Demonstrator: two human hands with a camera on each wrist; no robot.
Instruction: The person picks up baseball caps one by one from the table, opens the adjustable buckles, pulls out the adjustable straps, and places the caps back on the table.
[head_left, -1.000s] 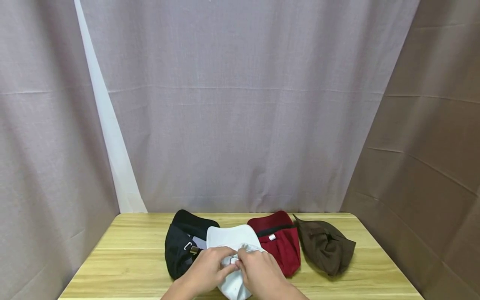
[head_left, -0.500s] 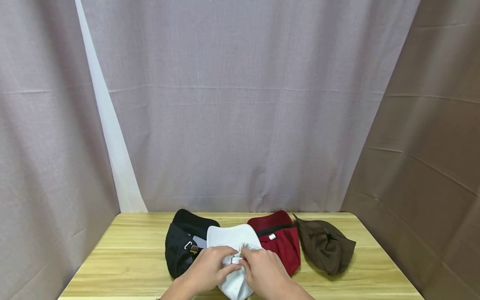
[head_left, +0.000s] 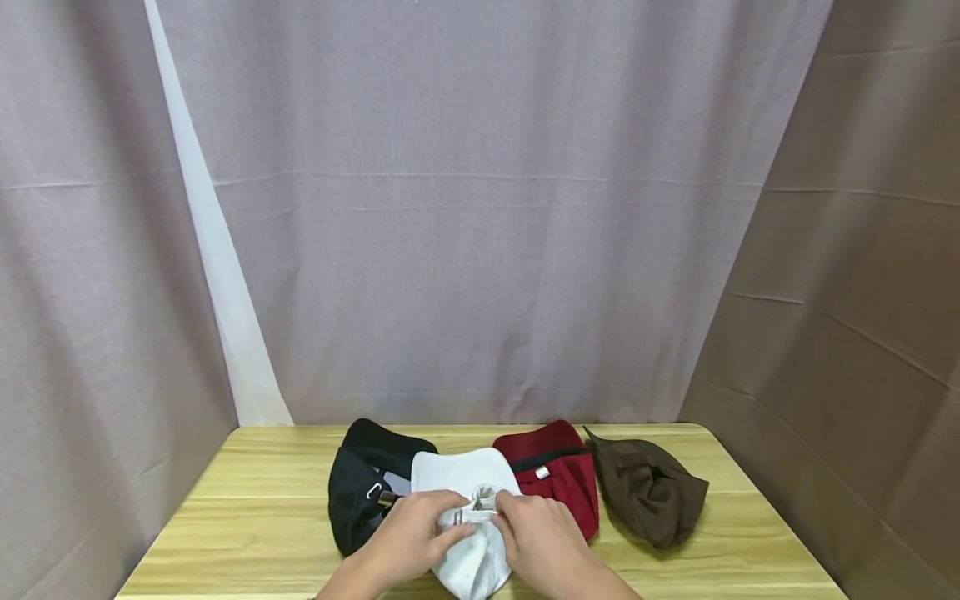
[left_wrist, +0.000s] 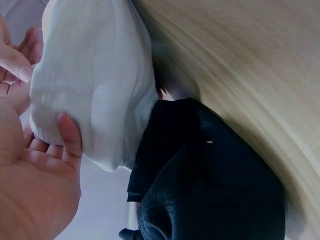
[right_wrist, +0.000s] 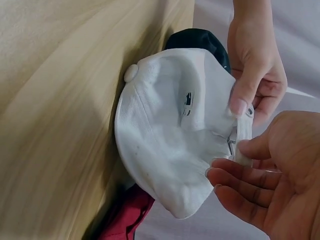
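Observation:
A white baseball cap (head_left: 461,471) lies at the front middle of the table, brim pointing away and back toward me. My left hand (head_left: 412,537) pinches the left part of its back strap, thumb below and fingers above. From the other side, my right hand (head_left: 543,542) grips the strap between thumb and forefinger. In the right wrist view the strap (right_wrist: 243,137) runs between both hands, with a small metal buckle beside the right thumb. The left wrist view shows the left fingers curled at the edge of the cap's white crown (left_wrist: 95,75).
A black cap (head_left: 352,492) with a metal clasp lies left of the white one, partly under it. To the right are a dark red cap (head_left: 573,492) and a crumpled brown hat (head_left: 652,500). Grey curtains (head_left: 480,250) hang behind the wooden table (head_left: 247,508).
My hands have drawn slightly apart, the right one shifting a little to the right. More of the strap and the gap behind it now shows between them. The other hats stay put.

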